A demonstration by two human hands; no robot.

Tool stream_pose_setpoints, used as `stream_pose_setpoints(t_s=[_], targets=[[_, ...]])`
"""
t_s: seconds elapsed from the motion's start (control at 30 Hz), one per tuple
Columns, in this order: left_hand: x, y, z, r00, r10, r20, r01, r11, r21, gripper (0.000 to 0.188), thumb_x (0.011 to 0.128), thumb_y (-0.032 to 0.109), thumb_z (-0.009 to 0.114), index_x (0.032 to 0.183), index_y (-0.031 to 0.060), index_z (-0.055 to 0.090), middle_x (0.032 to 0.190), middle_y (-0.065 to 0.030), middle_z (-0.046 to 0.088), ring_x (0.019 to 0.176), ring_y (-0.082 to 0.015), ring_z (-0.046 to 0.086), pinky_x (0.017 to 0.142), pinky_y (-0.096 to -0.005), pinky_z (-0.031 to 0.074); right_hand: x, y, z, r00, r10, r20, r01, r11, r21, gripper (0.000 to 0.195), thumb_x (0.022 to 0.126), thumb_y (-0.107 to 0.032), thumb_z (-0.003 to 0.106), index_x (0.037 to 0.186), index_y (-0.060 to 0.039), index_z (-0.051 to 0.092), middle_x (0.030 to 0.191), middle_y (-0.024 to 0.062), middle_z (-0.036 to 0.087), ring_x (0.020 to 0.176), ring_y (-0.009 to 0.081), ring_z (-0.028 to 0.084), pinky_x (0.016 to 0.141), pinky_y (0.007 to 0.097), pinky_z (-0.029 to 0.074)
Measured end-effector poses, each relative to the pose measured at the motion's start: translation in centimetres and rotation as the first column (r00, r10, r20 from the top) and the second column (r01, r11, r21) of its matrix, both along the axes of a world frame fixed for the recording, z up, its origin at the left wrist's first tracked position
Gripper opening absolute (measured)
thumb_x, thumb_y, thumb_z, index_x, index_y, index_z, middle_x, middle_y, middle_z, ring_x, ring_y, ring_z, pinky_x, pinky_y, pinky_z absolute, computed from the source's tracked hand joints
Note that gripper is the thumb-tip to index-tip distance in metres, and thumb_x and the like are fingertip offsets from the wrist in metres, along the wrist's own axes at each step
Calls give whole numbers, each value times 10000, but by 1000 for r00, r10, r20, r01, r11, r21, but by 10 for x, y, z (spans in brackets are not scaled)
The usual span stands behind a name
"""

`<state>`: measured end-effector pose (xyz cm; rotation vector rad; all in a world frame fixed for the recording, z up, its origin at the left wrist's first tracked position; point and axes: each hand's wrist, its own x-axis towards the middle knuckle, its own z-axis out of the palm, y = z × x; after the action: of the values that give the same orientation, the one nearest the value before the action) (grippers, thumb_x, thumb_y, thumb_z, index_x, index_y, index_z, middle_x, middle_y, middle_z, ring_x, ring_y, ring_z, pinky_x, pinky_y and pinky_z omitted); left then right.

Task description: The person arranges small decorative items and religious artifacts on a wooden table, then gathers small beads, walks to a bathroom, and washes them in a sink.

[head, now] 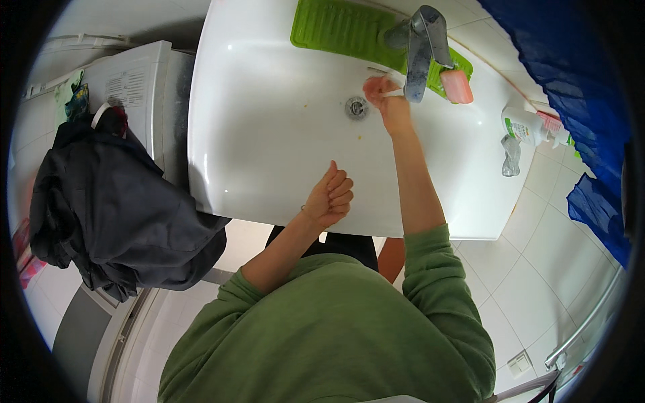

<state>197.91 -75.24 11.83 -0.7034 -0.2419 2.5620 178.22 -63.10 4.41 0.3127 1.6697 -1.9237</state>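
Note:
My left hand (332, 196) hovers above the near part of the white sink (272, 166), its fingers curled in and the thumb pointing away from me. No object shows in it. Under the spout of the chrome faucet (419, 65), my right hand (390, 101) meets a thin white stream of water (393, 92). Its fingers are blurred and reddish, so their exact pose is unclear. Just left of that hand lies the metal drain (357, 108). A pink bar of soap (457, 86) rests on the green ridged mat (347, 32) to the right of the faucet.
A white pump bottle (524, 125) and a crumpled clear plastic piece (511, 156) lie at the sink's right rim. Dark clothing (121, 201) drapes over a white appliance (136, 85) at left. A blue curtain (574, 75) hangs at right. Small yellow specks dot the basin.

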Motion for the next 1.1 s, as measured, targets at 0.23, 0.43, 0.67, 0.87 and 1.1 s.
stream_pose_setpoints(t_s=[0.23,0.43,0.67,0.87,1.1], targets=[[16,-60,21,986,164,15,-163,986,-38,495,967,403,247,553,139,302,474,40,245,361,-63,155,310,-196,121,85,-3,-58,815,541,-205,-98,479,872,135,764,-153,637,839,-74,557,934,75,547,808,261,558,707,363,465],[24,-76,7,966,257,39,-257,966,-12,478,973,368,266,566,121,309,498,27,247,382,-71,180,308,-197,137,117,8,-55,817,575,42,-268,315,910,64,774,-97,602,817,-63,569,860,84,578,787,260,577,682,364,469],[0,-78,9,973,231,-8,-231,973,-28,461,972,353,288,574,123,311,512,27,248,400,-69,193,318,-191,156,95,13,-51,880,456,-135,-175,574,800,66,798,-63,557,840,-50,607,796,64,607,692,181,584,633,297,470],[-46,-63,-12,974,218,-60,-220,975,-35,449,964,357,326,576,131,314,521,35,257,413,-61,205,325,-185,161,-5,-5,60,969,-243,-47,239,968,-73,50,829,-50,551,843,-32,596,874,42,589,699,103,559,617,248,493],[-38,-76,-10,978,207,-22,-207,958,-199,458,946,397,362,562,154,297,516,54,244,416,-46,190,313,-168,143,26,-20,-7,984,175,-44,-154,940,305,75,779,-85,624,758,-26,582,705,62,604,688,162,587,612,285,466]])
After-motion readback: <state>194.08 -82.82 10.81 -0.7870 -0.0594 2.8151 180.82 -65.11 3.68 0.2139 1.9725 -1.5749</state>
